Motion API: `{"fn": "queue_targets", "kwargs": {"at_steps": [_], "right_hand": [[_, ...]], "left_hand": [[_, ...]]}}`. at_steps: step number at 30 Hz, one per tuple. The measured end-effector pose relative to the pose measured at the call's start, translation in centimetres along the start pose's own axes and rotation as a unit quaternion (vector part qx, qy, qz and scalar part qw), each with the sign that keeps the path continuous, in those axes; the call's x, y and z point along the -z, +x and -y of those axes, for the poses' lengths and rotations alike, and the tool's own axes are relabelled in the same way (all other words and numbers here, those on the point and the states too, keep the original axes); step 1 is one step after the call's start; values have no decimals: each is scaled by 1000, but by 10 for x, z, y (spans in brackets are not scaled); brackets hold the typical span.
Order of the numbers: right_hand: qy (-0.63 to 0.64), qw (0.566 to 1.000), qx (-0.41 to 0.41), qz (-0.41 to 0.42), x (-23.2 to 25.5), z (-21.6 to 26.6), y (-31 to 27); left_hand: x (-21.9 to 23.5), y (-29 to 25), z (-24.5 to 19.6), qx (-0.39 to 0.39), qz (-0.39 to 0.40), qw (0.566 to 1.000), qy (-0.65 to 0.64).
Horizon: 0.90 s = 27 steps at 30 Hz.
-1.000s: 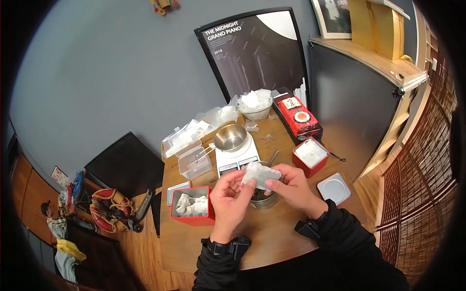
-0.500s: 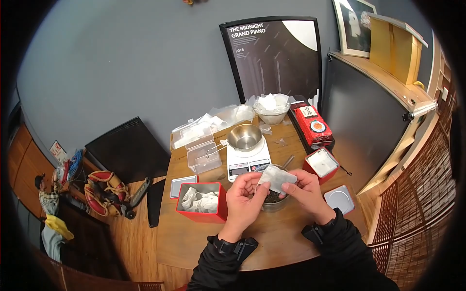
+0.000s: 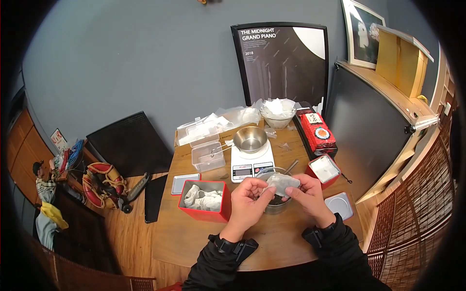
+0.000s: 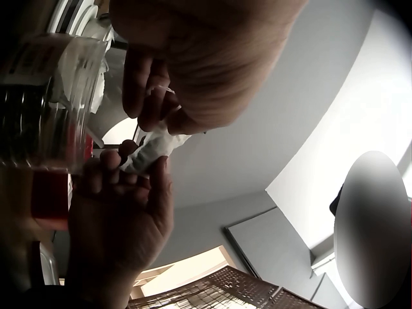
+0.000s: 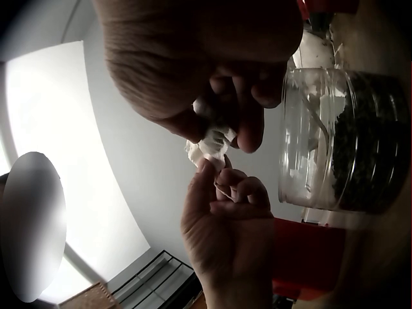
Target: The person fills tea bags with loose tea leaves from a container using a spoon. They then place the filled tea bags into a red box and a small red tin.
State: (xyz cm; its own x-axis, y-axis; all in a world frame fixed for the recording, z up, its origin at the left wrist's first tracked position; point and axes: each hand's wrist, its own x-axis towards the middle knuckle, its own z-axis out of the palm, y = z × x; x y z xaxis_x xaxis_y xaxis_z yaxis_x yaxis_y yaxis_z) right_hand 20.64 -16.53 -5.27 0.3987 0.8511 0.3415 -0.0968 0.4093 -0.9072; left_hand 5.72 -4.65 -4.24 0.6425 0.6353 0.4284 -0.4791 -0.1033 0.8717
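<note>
Between both hands is a small white pouch (image 3: pixel 282 184), held above a clear jar of dark leaves (image 5: pixel 370 141). My left hand (image 3: pixel 248 206) pinches the pouch's left side between thumb and fingers. On its right side, the thumb and fingers of my right hand (image 3: pixel 313 198) grip it. The left wrist view shows the pouch (image 4: pixel 153 149) filled out between the fingertips, and a thin white string lies at the left hand's fingers. A spoon handle (image 3: pixel 291 166) sticks up from the jar behind the hands.
A red tin (image 3: pixel 205 213) of white pouches stands left, another red tin (image 3: pixel 324 169) right. Behind are a scale (image 3: pixel 252 162) bearing a metal bowl (image 3: pixel 250 139), a clear plastic box (image 3: pixel 208 157), a bowl of white bags (image 3: pixel 278 116) and a red package (image 3: pixel 318 133).
The head view has shifted, so the table things appear farther right. Both hands still hold the pouch, which now looks more crumpled and tilted between the fingers.
</note>
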Motion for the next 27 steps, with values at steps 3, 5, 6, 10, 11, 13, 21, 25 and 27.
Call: {"fn": "queue_targets", "kwargs": {"at_steps": [3,5,6,10,11,13,21,25,27], "right_hand": [[8,1000,-4,-1,-1,2,0],[16,1000,-6,-2,0,2,0],[12,1000,-6,-2,1,1,0],[38,998,12,-53,-7,4,2],[38,998,11,-55,-6,5,2],[11,997,8,-73,-3,6,1],[-19,994,-31,-99,1,0,3],[-13,996,-32,-87,0,6,2],[6,998,-21,-64,-1,9,1]], "left_hand": [[4,0,1,36,-6,999,-19],[3,0,1,45,-13,999,-25],[3,1,1,54,-20,998,-31],[3,0,3,61,-22,998,-17],[3,0,3,75,-22,997,-7],[3,0,4,92,-21,996,3],[-3,0,9,114,-30,992,37],[-4,0,6,112,-32,993,32],[-4,0,4,99,-25,994,34]]}}
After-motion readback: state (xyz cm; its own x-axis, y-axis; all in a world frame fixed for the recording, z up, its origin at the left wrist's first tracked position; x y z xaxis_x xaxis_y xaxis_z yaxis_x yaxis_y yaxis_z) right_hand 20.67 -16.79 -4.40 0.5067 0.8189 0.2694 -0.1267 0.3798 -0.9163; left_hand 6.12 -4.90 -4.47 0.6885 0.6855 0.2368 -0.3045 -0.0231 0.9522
